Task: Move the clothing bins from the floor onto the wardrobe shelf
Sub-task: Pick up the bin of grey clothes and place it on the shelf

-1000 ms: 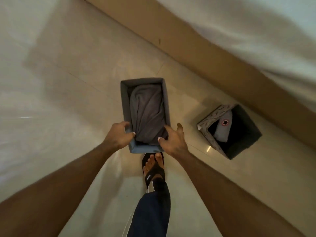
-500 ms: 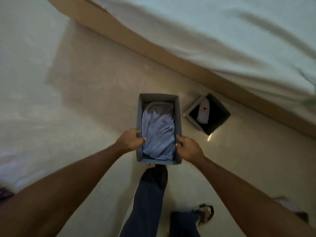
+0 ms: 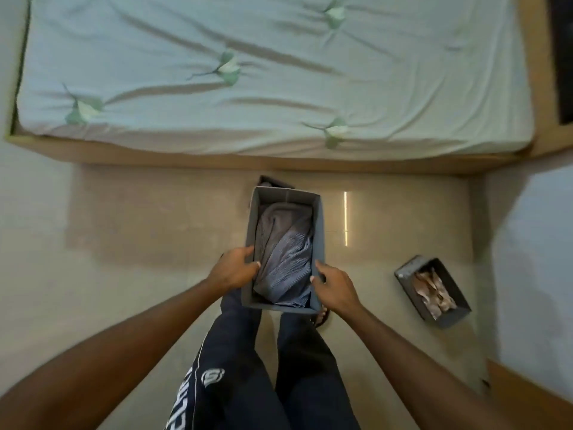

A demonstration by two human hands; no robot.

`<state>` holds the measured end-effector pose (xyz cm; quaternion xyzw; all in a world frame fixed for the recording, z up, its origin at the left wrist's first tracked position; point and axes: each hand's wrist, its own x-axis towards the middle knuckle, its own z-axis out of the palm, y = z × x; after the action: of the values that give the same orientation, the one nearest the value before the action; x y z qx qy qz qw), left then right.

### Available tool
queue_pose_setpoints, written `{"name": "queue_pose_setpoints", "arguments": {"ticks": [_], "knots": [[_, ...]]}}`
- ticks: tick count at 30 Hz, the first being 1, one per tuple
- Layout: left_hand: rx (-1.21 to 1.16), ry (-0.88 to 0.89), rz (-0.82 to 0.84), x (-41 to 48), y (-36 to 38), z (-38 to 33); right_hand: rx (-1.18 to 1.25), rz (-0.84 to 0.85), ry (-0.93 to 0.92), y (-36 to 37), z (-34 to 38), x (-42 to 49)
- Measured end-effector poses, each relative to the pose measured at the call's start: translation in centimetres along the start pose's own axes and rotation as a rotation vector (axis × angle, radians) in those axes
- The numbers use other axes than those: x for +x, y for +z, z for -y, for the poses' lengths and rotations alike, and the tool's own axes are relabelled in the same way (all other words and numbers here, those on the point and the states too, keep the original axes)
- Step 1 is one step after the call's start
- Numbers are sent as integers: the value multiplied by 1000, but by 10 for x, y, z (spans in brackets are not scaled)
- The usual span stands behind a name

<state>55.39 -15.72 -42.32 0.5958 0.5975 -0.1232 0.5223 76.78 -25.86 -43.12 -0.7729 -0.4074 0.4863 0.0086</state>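
I hold a grey fabric bin [image 3: 320, 225] in front of my waist, raised off the floor. A folded grey and blue striped garment [image 3: 285, 259] fills it. My left hand [image 3: 234, 271] grips the bin's left wall near the close corner, thumb inside. My right hand [image 3: 333, 285] grips the right wall the same way. A second grey bin [image 3: 452, 316] with pale patterned cloth stands on the floor to my right. A third dark bin [image 3: 273, 182] peeks out behind the held one, close to the bed.
A bed [image 3: 263, 72] with a pale green sheet and wooden frame spans the far side. Beige tile floor [image 3: 139, 218] lies between it and me. A wooden edge [image 3: 527, 389] shows at the lower right. My legs in dark trousers are below the bin.
The bin has come up off the floor in both hands. My view has swung so the bed is square ahead, and a bin with patterned cloth has come into sight on the right.
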Motion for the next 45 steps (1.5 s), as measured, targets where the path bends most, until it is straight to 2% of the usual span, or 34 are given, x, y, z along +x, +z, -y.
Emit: {"name": "queue_pose_setpoints", "arguments": {"ticks": [3, 7, 16, 21, 27, 32, 39, 45], "knots": [[69, 121, -32, -47, 16, -49, 61, -106, -55, -35, -36, -63], [129, 274, -35, -92, 51, -108, 120, -342, -94, -77, -87, -138], [401, 603, -20, -122, 147, -244, 248, -726, 33, -143, -203, -229], [545, 819, 112, -111, 198, -323, 397, -899, 211, -155, -254, -260], [734, 984, 388, -104, 269, -413, 579, -1099, 472, -153, -294, -292], [915, 1223, 603, -134, 346, -471, 704, -1281, 760, -138, -318, -333], [1025, 1466, 864, -211, 461, -497, 873, -1552, 1122, -101, -347, -405], [1037, 1579, 1005, -299, 563, -508, 868, -1738, 1315, -73, -399, -477]]}}
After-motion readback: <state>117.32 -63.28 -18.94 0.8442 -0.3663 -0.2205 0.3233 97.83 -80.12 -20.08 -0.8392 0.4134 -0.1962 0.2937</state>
